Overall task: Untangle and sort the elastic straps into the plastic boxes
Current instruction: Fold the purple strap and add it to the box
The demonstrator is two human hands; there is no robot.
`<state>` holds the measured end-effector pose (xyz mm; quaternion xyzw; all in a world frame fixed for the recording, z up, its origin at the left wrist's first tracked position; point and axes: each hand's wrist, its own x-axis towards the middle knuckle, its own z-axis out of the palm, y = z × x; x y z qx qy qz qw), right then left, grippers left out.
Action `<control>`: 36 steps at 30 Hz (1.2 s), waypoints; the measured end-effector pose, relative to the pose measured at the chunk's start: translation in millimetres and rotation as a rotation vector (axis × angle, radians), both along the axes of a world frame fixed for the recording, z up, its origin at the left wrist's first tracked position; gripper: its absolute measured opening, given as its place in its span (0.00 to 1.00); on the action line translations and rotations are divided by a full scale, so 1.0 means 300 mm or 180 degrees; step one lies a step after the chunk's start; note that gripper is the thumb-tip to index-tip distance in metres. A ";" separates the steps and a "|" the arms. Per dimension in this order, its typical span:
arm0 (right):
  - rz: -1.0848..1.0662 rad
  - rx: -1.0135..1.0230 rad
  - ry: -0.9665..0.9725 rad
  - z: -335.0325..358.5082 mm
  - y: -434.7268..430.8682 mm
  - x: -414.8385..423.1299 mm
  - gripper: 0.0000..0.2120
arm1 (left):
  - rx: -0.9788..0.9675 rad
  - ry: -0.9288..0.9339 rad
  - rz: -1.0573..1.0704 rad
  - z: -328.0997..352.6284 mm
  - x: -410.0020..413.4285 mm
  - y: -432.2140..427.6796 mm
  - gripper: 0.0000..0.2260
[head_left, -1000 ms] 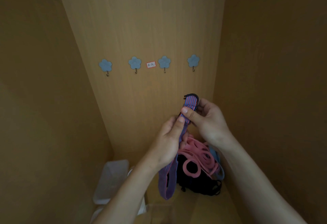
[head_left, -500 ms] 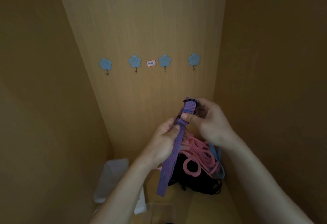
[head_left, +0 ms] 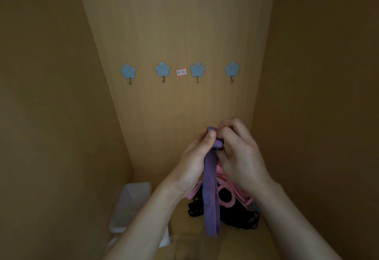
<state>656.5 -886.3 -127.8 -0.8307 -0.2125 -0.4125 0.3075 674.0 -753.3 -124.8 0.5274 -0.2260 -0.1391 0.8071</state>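
Note:
Both my hands hold up a blue-and-red striped elastic strap [head_left: 211, 194] in front of the wooden back panel. My left hand [head_left: 192, 161] grips its upper part, thumb pressed on top. My right hand [head_left: 238, 153] pinches the strap's folded top end, where a dark buckle is mostly hidden. The strap's doubled length hangs straight down between my wrists. Below lies a tangle of pink straps [head_left: 227, 190] on top of black straps [head_left: 242, 216]. A white plastic box [head_left: 131, 204] stands at the lower left.
I see a narrow wooden compartment with side walls close on both sides. Several blue flower-shaped hooks [head_left: 162, 69] and a small red-edged label [head_left: 181, 72] are on the back panel. A clear plastic box rim [head_left: 184, 241] shows at the bottom centre.
My hands have closed together and folded the strap's top end over, hiding the dark buckle. The hanging part now drops straight down in the middle instead of slanting left.

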 end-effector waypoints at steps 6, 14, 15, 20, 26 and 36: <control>0.0188 0.0462 0.0299 -0.032 0.001 -0.013 0.16 | 0.0407 -0.0389 -0.0166 -0.014 0.020 0.027 0.15; 0.1383 0.1900 0.1441 -0.048 -0.046 -0.038 0.16 | 0.0775 -0.0360 -0.0095 -0.039 0.051 0.043 0.23; 0.1301 0.2351 0.1605 -0.044 -0.056 -0.025 0.16 | 0.0766 -0.0355 -0.0108 -0.041 0.049 0.038 0.21; 0.1476 0.2947 0.2262 -0.046 -0.067 0.023 0.15 | 0.0790 -0.0518 -0.0016 -0.049 0.043 0.008 0.17; 0.1153 0.2731 0.1613 -0.022 -0.061 0.035 0.09 | 0.0532 0.0131 0.0407 -0.074 0.022 -0.018 0.18; 0.0705 0.2269 0.1111 -0.026 -0.004 0.010 0.20 | 0.0218 0.0725 -0.0318 -0.067 0.002 -0.005 0.09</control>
